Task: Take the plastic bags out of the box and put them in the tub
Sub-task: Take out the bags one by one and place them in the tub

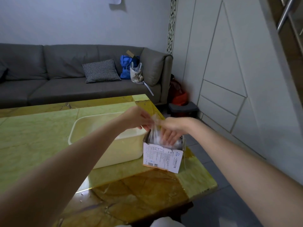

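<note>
On the green and brown marbled tabletop (41, 131) a white cardboard box (162, 157) stands open beside a cream plastic tub (105, 143), touching or nearly so. Its side carries small printed lines, barcodes and vertical Chinese characters including "PVC"; the rest is too small to read. Above it the left hand (136, 117) pinches a clear plastic bag (154, 126), which rises out of the box. With fingers spread, the right hand (170, 130) reaches into the box, blurred.
</note>
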